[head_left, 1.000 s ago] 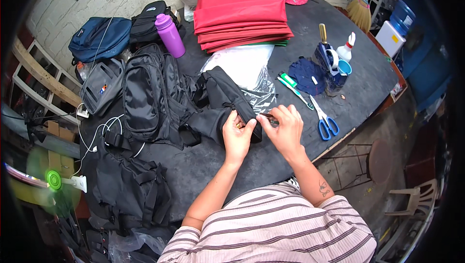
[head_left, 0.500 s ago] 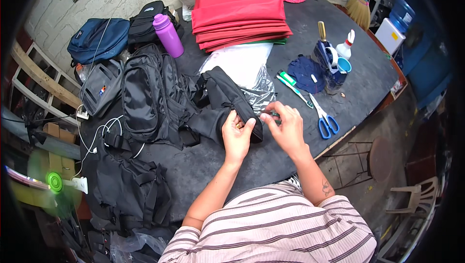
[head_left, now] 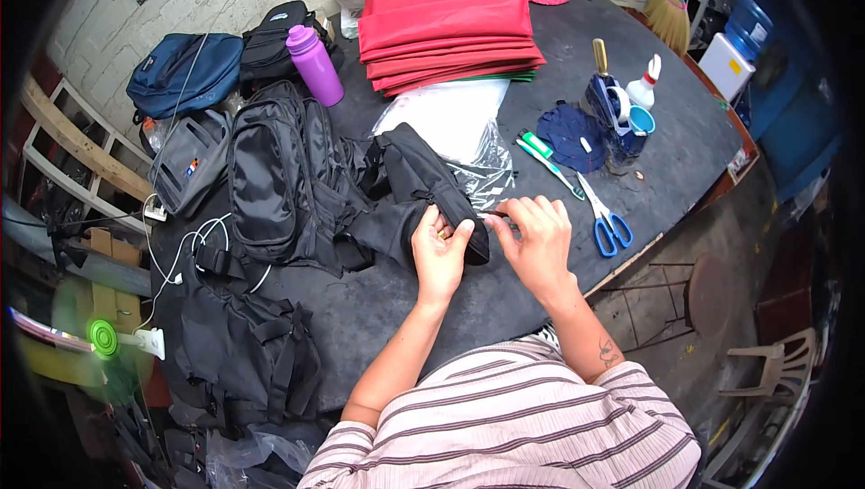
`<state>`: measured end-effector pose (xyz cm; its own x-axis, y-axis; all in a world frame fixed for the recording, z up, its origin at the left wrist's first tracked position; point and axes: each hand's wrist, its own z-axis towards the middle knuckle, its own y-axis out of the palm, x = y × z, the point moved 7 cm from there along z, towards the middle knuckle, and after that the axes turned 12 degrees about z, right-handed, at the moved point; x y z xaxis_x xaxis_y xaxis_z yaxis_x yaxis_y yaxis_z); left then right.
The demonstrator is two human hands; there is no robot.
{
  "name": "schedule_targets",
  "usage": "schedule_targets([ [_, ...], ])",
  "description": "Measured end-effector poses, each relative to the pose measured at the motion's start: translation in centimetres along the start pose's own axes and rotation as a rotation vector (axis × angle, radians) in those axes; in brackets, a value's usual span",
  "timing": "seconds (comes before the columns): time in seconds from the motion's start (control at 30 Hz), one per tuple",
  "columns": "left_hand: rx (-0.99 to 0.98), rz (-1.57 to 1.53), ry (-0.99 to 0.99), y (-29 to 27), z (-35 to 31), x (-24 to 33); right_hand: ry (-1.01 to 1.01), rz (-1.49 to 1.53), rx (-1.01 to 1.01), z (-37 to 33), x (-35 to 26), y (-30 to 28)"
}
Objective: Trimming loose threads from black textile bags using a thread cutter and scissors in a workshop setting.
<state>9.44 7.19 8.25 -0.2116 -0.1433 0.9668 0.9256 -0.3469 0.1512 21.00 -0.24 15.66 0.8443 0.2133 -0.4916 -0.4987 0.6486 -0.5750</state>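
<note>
My left hand point(head_left: 438, 259) is closed on the edge of a black fabric bag piece point(head_left: 416, 164), thumb on top and fingers curled underneath. The piece lies against a large black backpack point(head_left: 263, 178) to its left; whether the two are joined I cannot tell. Just right of the fabric's near corner, my right hand point(head_left: 539, 250) is pinched, thumb to forefinger. Something thin and dark shows at those fingertips, too small to name. Beyond the piece lies a clear plastic bag with white sheets point(head_left: 450, 115).
Right of my hands lie blue-handled scissors point(head_left: 613, 235), a green-and-white toothbrush point(head_left: 550, 164) and a dark blue cloth point(head_left: 573, 136). Folded red fabric point(head_left: 446, 34) is stacked behind. A purple bottle point(head_left: 315, 65) stands among the bags. A fan point(head_left: 104, 338) spins at the left edge.
My right hand has shifted slightly right and down, its fingertips still pinched beside the fabric. The left hand keeps its hold in nearly the same spot.
</note>
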Motion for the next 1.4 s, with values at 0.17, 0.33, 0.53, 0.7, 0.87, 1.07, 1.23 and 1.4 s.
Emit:
schedule_targets([
  [0.17, -0.001, 0.005, -0.001, -0.2, 0.1, -0.3, -0.004, 0.007, 0.029, -0.1, 0.1, 0.3],
  [0.33, -0.018, 0.007, -0.034, 0.8, -0.2, -0.3, 0.695, 1.108, -0.041, -2.6, 6.6, 6.1],
  [0.53, 0.029, 0.026, 0.003, 0.1, 0.2, -0.4, 0.541, 0.768, 0.068, -2.0, 6.4, 3.7],
  [0.7, 0.034, -0.004, -0.015, 0.3, 0.1, -0.3, 0.131, 0.139, 0.095, -1.1, 2.7, 0.8],
  [0.87, 0.038, 0.002, -0.002, 0.2, 0.3, -0.5, 0.045, 0.071, 0.153, -1.1, 2.3, 0.5],
  [1.07, 0.043, 0.005, -0.009, 0.4, 0.2, -0.3, 0.0, 0.042, 0.169, -1.2, 1.7, 0.3],
  [1.23, 0.043, 0.013, -0.002, 0.4, 0.4, -0.2, -0.013, 0.009, 0.174, -1.1, 1.5, 0.1],
  [1.4, 0.043, 0.013, -0.006, 0.4, 0.3, -0.4, 0.001, 0.02, 0.158, -1.3, 1.9, 0.2],
])
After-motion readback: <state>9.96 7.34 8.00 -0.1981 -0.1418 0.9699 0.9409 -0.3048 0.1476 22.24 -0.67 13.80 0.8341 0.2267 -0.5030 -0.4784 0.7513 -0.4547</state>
